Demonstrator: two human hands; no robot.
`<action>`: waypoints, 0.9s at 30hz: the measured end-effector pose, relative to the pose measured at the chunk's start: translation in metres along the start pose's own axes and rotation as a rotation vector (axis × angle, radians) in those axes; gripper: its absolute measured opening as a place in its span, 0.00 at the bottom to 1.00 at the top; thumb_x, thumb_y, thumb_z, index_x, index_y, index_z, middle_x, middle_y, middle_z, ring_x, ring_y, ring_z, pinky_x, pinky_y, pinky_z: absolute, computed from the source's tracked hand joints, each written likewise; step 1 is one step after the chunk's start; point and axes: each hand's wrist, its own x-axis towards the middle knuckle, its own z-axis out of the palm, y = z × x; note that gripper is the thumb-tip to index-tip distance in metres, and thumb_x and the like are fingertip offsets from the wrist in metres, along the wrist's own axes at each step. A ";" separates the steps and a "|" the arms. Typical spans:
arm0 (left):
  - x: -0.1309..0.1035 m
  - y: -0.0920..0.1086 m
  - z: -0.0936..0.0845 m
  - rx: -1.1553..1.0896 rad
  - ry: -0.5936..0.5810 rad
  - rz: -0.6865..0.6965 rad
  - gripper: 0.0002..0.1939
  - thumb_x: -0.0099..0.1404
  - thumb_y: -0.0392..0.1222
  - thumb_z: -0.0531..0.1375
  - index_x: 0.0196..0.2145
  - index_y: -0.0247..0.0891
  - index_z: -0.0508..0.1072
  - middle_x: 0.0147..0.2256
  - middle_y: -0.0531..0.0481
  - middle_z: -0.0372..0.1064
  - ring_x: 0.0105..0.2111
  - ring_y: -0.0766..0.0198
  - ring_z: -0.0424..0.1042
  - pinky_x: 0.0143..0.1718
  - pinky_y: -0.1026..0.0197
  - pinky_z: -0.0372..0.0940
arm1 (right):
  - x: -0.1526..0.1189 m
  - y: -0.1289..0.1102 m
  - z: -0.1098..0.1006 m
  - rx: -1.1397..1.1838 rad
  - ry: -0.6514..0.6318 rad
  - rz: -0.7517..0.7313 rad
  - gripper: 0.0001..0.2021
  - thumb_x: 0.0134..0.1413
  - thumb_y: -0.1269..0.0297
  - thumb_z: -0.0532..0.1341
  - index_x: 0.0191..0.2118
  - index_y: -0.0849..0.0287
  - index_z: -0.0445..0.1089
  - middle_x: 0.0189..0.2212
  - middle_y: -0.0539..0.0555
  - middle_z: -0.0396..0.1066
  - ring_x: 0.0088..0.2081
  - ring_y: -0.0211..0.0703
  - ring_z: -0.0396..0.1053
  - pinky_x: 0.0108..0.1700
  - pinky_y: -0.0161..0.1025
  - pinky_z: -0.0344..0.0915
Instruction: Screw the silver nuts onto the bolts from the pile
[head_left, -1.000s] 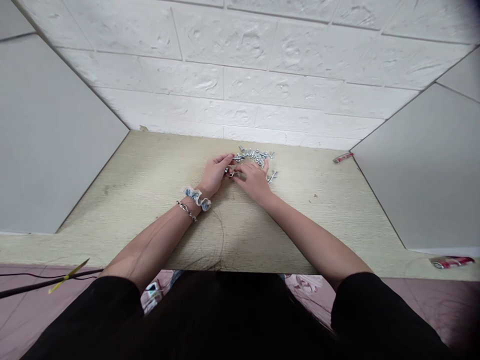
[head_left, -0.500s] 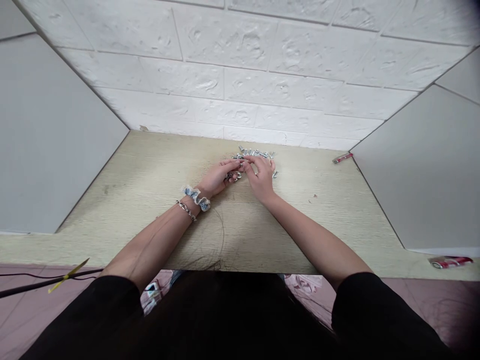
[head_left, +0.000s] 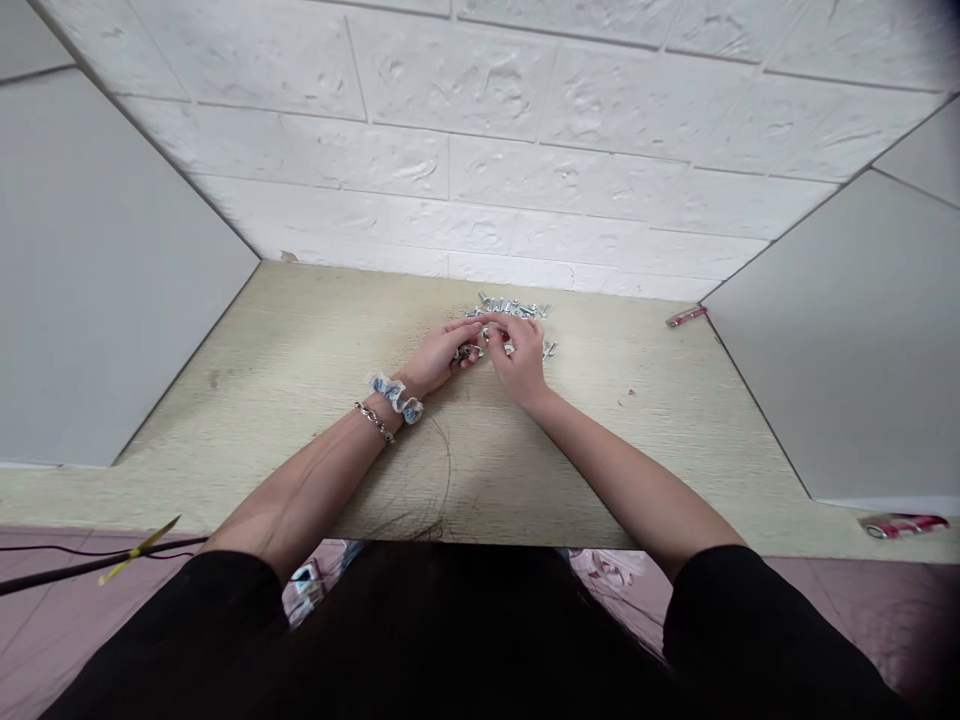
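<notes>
My left hand is curled over the table, with small silver metal pieces, apparently bolts or nuts, in its fingers. My right hand meets it fingertip to fingertip, thumb and fingers bent in a pinch. A small shiny metal piece shows between the two hands; its exact kind is too small to tell. Just behind the fingers lies a loose pile of silver bolts. More bolts lie beside my right hand, partly hidden by it.
The pale wooden table ends at a white brick-patterned wall. Grey panels stand on both sides. Red batteries lie at the right, one by the panel's back corner, another near the front edge. A black cable crosses at lower left.
My right hand has shifted slightly, and its thumb has moved a little away from the left fingertips, so the small metal piece between them shows more clearly. My left hand stays almost still.
</notes>
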 end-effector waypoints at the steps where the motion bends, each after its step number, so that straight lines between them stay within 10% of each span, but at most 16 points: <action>1: 0.000 0.000 0.000 -0.005 0.037 0.011 0.06 0.59 0.37 0.59 0.35 0.34 0.74 0.23 0.53 0.66 0.18 0.74 0.59 0.19 0.69 0.51 | 0.000 0.000 0.000 0.010 0.015 0.018 0.11 0.60 0.63 0.50 0.43 0.53 0.68 0.40 0.50 0.74 0.37 0.40 0.70 0.62 0.51 0.44; 10: 0.007 0.002 0.000 -0.130 0.320 0.169 0.12 0.51 0.25 0.55 0.34 0.31 0.71 0.28 0.54 0.67 0.24 0.75 0.65 0.27 0.71 0.62 | 0.005 0.008 0.003 -0.111 -0.002 0.145 0.11 0.60 0.62 0.49 0.44 0.51 0.65 0.35 0.51 0.73 0.43 0.47 0.67 0.61 0.63 0.40; 27: 0.005 0.002 -0.002 -0.171 0.191 0.046 0.05 0.60 0.27 0.57 0.34 0.31 0.71 0.29 0.48 0.72 0.29 0.73 0.73 0.32 0.72 0.69 | 0.002 0.009 0.005 -0.218 -0.131 0.078 0.08 0.56 0.64 0.54 0.40 0.51 0.68 0.34 0.52 0.74 0.45 0.54 0.66 0.58 0.74 0.31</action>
